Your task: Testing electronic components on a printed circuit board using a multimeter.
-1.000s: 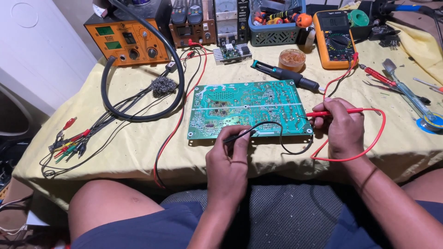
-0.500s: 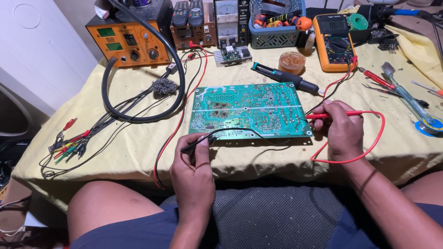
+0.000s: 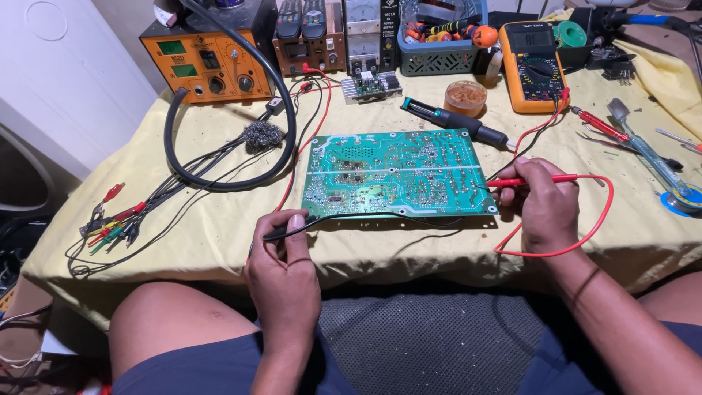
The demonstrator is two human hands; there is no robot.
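A green circuit board (image 3: 395,172) lies solder side up on the yellow cloth (image 3: 219,234). My left hand (image 3: 285,274) holds a black test probe (image 3: 289,228) near the table's front edge, just left of the board's near left corner. My right hand (image 3: 545,201) grips a red test probe (image 3: 512,181), whose tip touches the board's right edge. A red lead (image 3: 585,234) loops around my right wrist. Its other end runs back to the yellow multimeter (image 3: 532,55).
An orange soldering station (image 3: 201,62) with a thick black hose (image 3: 219,179) stands at the back left. Nearby are a soldering iron (image 3: 453,121), a flux tin (image 3: 465,96), a wire wool ball (image 3: 262,134), clip leads (image 3: 113,223), a grey basket (image 3: 439,44) and tweezers (image 3: 643,143).
My left hand has drawn the black probe leftward, from the board's front edge to beside its left corner. My right hand stays at the board's right edge with the red probe.
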